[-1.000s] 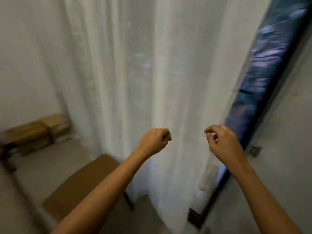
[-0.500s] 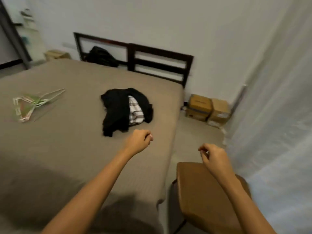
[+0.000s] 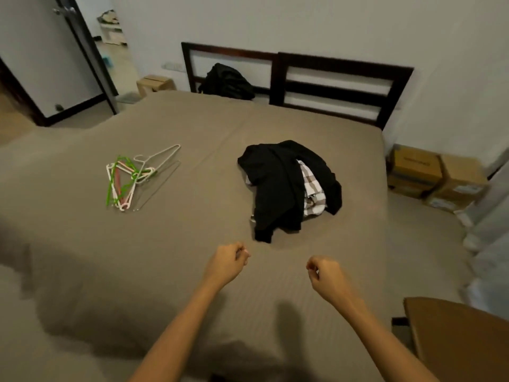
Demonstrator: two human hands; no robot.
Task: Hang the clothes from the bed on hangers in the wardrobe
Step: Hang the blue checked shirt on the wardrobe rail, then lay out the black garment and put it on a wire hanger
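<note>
**Desk:** Where's the clothes pile?

**Me:** Clothes pile [image 3: 289, 188] lies on the bed [image 3: 192, 257], right of centre. A black garment [image 3: 272, 186] is crumpled on top, and a brown-and-white checked shirt [image 3: 312, 188] shows from under its rt side.

**Desk:** Hangers?

**Me:** A bunch of hangers [image 3: 129, 175] lies on the same brown sheet, well apart to the pile's left. Green, white and pink ones are tangled together, w/ a thin wire one along the rt edge.

**Desk:** And yr grips?

**Me:** My left grip [image 3: 227, 263] hovers over the near part of the bed, just short of the black garment's lowest end. Its fingers are curled into a loose fist w/ nothing in it. My right grip [image 3: 326, 279] is beside it at approx. the same level, fingers also curled in, thumb at forefinger, holding nothing. Neither touches the clothes.

**Desk:** Bkgd?

**Me:** A dark wooden headboard [image 3: 330, 86] stands at the far end against a white wall, w/ a black bag [image 3: 225, 82] leaning on its left panel. Cardboard boxes [image 3: 429, 177] are stacked on the floor right of the bed, and a small box [image 3: 155, 84] sits at the far left corner nr a door [image 3: 41, 51]. There's a brown seat [image 3: 457, 334] at bottom rt and a pale curtain [image 3: 493, 216] at the rt edge.
</note>
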